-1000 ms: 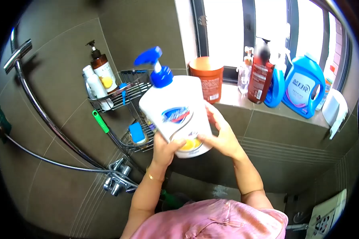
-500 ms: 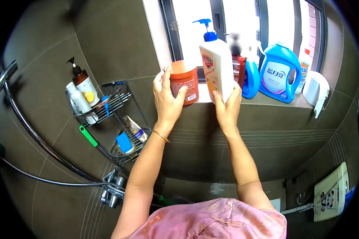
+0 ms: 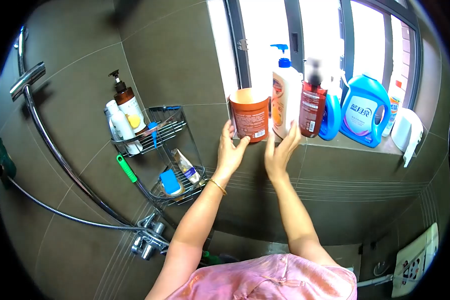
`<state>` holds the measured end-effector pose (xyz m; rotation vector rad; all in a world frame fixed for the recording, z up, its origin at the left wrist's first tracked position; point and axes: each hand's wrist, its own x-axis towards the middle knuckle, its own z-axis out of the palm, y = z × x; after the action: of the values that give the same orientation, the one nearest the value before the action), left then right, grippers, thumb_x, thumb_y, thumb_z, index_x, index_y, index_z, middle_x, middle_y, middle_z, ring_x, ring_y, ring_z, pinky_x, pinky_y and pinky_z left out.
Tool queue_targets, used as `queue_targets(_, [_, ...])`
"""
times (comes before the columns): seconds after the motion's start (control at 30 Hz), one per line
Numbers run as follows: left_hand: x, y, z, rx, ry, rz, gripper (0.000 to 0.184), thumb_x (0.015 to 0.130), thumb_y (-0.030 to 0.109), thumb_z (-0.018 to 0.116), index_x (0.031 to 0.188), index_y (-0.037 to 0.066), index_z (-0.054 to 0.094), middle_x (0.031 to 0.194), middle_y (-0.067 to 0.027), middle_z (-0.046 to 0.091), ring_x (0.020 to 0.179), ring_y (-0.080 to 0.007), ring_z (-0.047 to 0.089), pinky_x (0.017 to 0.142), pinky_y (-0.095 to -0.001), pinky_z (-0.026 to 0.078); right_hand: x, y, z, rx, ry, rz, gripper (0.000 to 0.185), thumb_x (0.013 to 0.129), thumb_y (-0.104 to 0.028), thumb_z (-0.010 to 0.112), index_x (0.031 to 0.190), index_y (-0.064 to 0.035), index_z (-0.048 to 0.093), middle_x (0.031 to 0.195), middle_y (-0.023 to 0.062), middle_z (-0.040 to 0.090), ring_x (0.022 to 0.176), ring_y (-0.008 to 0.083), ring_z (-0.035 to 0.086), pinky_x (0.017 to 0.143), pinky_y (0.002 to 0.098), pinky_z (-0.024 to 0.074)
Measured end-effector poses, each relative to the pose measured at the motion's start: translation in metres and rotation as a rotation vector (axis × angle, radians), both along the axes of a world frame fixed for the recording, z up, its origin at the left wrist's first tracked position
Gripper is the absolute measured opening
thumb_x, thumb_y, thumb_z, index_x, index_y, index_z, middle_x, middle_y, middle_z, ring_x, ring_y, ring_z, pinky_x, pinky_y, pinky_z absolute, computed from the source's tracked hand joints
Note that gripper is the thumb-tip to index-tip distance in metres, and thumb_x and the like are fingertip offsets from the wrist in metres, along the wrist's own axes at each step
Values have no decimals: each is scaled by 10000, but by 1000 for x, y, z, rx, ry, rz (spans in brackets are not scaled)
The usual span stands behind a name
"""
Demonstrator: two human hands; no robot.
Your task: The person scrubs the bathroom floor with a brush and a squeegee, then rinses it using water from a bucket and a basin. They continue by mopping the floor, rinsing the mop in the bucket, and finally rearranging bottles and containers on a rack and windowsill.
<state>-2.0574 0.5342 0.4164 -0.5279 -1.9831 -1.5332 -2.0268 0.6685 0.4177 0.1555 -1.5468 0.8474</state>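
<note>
An orange tub [image 3: 250, 120] with a wide open top stands upright on the window sill. My left hand [image 3: 231, 156] is closed at its lower left, fingers along the side and thumb on the front near the base. To its right, my right hand [image 3: 283, 152] is open with fingers spread, holding nothing. Its fingertips are just in front of the white pump bottle [image 3: 283, 92] with a blue pump, which stands upright behind them. I cannot tell whether they touch the bottle. A dark red pump bottle [image 3: 312, 107] stands close beside it.
Along the sill are a blue detergent jug [image 3: 361, 112], a smaller blue bottle [image 3: 330, 117], an orange-capped bottle [image 3: 395, 107] and a white paper roll [image 3: 406, 132]. On the left wall hang a wire corner rack [image 3: 157, 135], a shower pipe [image 3: 60, 150] and a mixer tap [image 3: 149, 237].
My right hand has let go of the white pump bottle, which now stands further back on the sill. My left hand has slid lower on the orange tub. The view has shifted.
</note>
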Motion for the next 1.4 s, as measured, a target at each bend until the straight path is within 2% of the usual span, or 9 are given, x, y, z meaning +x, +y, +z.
queue_targets(0.1, [-11,4,-6,108,-7,-165,573,805,180,555,1272,26,260,1200,-185,415,1090,-254,438,900,-365,360,3,-24,1,17,-60,370,587,810,-146,508,1273,42,201,1273,239,261,1198,358,246,987,416,197])
queue_targets(0.23, [-23,9,-13,-2,-3,2,551,864,318,430,1275,-4,254,1242,-232,358,1148,-311,378,942,-357,312,-41,-30,-2,-177,-269,447,669,853,-338,426,1298,57,122,1347,253,133,1259,345,144,1018,402,137])
queue_targets(0.53, [8,11,17,-7,12,127,538,867,364,413,1232,-24,341,1091,-180,423,1021,-279,447,892,-339,349,-24,-25,8,-151,-358,252,829,730,-411,601,1296,20,175,1242,247,248,1154,370,259,964,440,211])
queue_targets(0.77, [-16,-2,4,180,74,-39,493,853,294,467,1207,-21,330,1148,-181,419,1064,-253,425,903,-332,341,-21,-22,14,-139,-301,675,908,611,-252,734,1265,10,161,1225,222,289,1162,331,300,966,400,256])
queue_targets(0.87, [5,-12,8,232,54,-167,476,845,234,496,1210,-13,316,1154,-160,439,1046,-229,451,890,-326,365,0,-26,23,-72,-322,642,911,589,-212,746,1258,1,166,1229,213,296,1143,318,339,947,387,294])
queue_targets(1.0, [52,-41,42,180,129,-128,490,824,160,537,1229,13,302,1165,-110,414,1082,-200,421,897,-320,377,31,-48,58,-61,-238,870,927,583,-208,752,1268,-5,161,1194,179,313,1132,291,353,941,375,309])
queue_targets(1.17, [75,-109,117,-156,400,292,542,789,231,589,1203,-20,346,1107,-134,457,1001,-222,479,843,-318,413,7,-98,117,135,-173,937,927,563,-212,753,1257,6,179,1195,181,319,1120,272,363,937,357,320])
queue_targets(1.3, [74,-154,166,106,200,102,531,780,242,605,1150,-58,370,1056,-162,510,958,-222,523,853,-311,409,-28,-148,166,211,-86,1136,919,540,-236,764,1231,25,218,1166,194,369,1112,270,380,931,350,328])
queue_targets(1.4, [44,-193,171,-68,132,323,493,809,290,561,1119,-51,386,985,-120,528,840,-152,512,717,-257,418,-71,-180,174,276,-165,1272,919,529,-255,767,1227,24,239,1177,195,364,1123,271,378,936,348,325])
